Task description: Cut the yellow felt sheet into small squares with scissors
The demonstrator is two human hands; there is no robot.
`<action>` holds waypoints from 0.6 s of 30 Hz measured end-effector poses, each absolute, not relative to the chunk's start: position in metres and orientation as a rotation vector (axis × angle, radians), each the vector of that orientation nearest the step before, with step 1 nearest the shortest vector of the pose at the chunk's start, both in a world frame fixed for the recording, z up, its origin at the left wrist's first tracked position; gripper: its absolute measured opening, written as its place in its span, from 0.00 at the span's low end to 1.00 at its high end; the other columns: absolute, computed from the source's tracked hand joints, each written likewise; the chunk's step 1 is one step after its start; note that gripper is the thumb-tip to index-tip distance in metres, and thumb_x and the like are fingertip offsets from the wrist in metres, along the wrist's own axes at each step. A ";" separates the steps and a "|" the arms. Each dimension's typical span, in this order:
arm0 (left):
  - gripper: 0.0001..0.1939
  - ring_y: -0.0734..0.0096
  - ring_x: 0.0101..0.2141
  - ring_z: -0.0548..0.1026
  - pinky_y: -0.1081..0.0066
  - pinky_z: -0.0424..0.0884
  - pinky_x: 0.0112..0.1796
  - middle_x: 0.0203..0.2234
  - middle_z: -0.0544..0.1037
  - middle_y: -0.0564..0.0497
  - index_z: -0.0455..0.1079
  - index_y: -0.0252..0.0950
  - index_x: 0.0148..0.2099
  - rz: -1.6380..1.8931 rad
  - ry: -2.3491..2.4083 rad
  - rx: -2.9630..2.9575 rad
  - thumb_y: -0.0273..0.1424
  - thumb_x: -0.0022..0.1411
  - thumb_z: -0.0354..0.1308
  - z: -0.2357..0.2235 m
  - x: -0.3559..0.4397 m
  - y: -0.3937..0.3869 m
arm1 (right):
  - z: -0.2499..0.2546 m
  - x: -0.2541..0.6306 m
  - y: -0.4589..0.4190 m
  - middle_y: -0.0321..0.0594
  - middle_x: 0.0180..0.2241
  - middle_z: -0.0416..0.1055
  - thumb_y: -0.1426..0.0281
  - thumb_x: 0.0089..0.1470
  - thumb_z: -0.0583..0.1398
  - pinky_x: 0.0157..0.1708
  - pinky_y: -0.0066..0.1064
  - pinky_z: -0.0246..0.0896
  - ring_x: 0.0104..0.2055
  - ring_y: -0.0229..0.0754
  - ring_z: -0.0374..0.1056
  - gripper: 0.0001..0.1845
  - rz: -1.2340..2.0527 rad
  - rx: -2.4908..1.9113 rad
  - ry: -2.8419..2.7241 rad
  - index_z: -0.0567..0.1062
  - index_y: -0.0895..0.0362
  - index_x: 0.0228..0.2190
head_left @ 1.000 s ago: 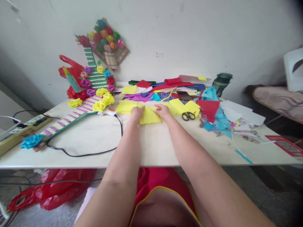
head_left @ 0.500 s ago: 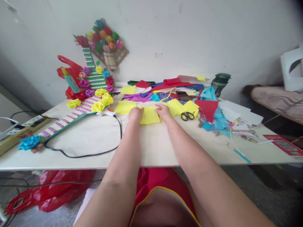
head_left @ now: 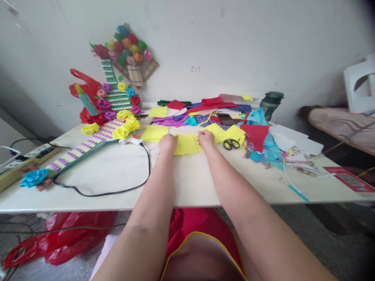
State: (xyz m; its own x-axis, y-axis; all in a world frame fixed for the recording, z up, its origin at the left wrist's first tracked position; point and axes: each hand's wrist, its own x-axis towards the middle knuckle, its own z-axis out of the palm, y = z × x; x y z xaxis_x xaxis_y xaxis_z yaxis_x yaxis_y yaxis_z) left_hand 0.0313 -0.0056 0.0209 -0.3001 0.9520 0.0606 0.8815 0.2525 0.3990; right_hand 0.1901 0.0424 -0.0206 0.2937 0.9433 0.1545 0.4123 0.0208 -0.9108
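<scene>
A yellow crepe paper piece (head_left: pixel 186 144) is stretched between my two hands, just above or on the white table. My left hand (head_left: pixel 168 144) pinches its left edge. On its right edge, my right hand (head_left: pixel 206 139) is closed with fingers curled. Behind my left hand lies a yellow paper square (head_left: pixel 154 133). More yellow paper (head_left: pixel 220 132) lies just beyond my right hand, with black-handled scissors (head_left: pixel 231 144) beside it. A white glue gun (head_left: pixel 131 140) rests left of my left hand, its black cord looping across the table.
A guitar-shaped board (head_left: pixel 84 147) with paper flowers lies at the left, by a power strip (head_left: pixel 27 157). Coloured paper sheets (head_left: pixel 215 104) are piled along the wall. A dark green bottle (head_left: pixel 271 104) and paper scraps (head_left: pixel 271 150) are at the right.
My right hand has moved slightly right and its fingers have closed on the paper's right edge. The yellow piece now spans wider between my hands. My left hand stays in place.
</scene>
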 end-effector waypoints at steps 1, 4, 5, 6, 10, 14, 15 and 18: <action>0.22 0.55 0.44 0.71 0.64 0.66 0.41 0.44 0.73 0.37 0.71 0.33 0.45 0.538 2.329 1.729 0.41 0.59 0.44 0.021 0.031 -0.006 | -0.020 0.190 0.042 0.42 0.33 0.74 0.72 0.48 0.53 0.28 0.29 0.67 0.28 0.38 0.70 0.15 0.624 -1.563 -1.314 0.75 0.59 0.37; 0.22 0.55 0.44 0.71 0.63 0.66 0.42 0.44 0.73 0.38 0.71 0.33 0.44 0.540 2.335 1.731 0.41 0.60 0.44 0.021 0.032 -0.006 | -0.017 0.189 0.038 0.42 0.34 0.74 0.70 0.49 0.53 0.36 0.31 0.65 0.34 0.40 0.70 0.15 0.492 -1.586 -1.461 0.75 0.58 0.37; 0.22 0.55 0.44 0.71 0.63 0.66 0.42 0.43 0.73 0.38 0.71 0.33 0.44 0.541 2.335 1.733 0.41 0.60 0.44 0.021 0.032 -0.006 | -0.015 0.189 0.036 0.42 0.34 0.74 0.70 0.49 0.54 0.38 0.31 0.64 0.36 0.41 0.70 0.14 0.468 -1.610 -1.506 0.75 0.58 0.36; 0.22 0.55 0.44 0.71 0.63 0.66 0.42 0.43 0.73 0.38 0.71 0.33 0.44 0.541 2.336 1.732 0.41 0.60 0.44 0.021 0.032 -0.006 | -0.014 0.189 0.034 0.41 0.34 0.74 0.69 0.49 0.54 0.39 0.32 0.63 0.37 0.41 0.70 0.14 0.451 -1.636 -1.547 0.75 0.57 0.36; 0.22 0.55 0.44 0.71 0.63 0.66 0.41 0.44 0.73 0.38 0.70 0.33 0.45 0.533 2.338 1.722 0.42 0.59 0.45 0.021 0.032 -0.006 | -0.007 0.188 0.026 0.40 0.36 0.74 0.69 0.48 0.55 0.41 0.32 0.62 0.40 0.43 0.68 0.15 0.401 -1.704 -1.655 0.74 0.54 0.39; 0.22 0.54 0.44 0.72 0.63 0.67 0.41 0.44 0.73 0.37 0.70 0.32 0.45 0.535 2.335 1.720 0.42 0.58 0.46 0.022 0.032 -0.007 | -0.003 0.187 0.020 0.40 0.39 0.73 0.69 0.49 0.54 0.39 0.33 0.61 0.42 0.45 0.68 0.16 0.361 -1.769 -1.731 0.73 0.52 0.40; 0.22 0.54 0.43 0.72 0.63 0.66 0.41 0.44 0.73 0.37 0.70 0.32 0.45 0.535 2.336 1.719 0.42 0.58 0.46 0.022 0.032 -0.007 | -0.003 0.187 0.020 0.40 0.39 0.73 0.69 0.50 0.54 0.39 0.33 0.61 0.42 0.45 0.67 0.16 0.352 -1.773 -1.750 0.73 0.52 0.41; 0.22 0.55 0.43 0.72 0.64 0.66 0.41 0.44 0.73 0.37 0.70 0.32 0.45 0.529 2.348 1.710 0.42 0.58 0.47 0.021 0.033 -0.007 | -0.001 0.186 0.019 0.39 0.39 0.73 0.70 0.51 0.53 0.39 0.32 0.61 0.42 0.44 0.67 0.17 0.323 -1.747 -1.794 0.72 0.51 0.43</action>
State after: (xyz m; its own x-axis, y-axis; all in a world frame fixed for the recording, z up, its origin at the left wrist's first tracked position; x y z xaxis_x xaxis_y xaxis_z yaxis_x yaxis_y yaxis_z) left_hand 0.0328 -0.0066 0.0214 -0.3172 0.9467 0.0561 0.8792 0.2714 0.3915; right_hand 0.1862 0.0189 -0.0014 0.0536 0.9667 0.2504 0.8185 0.1011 -0.5656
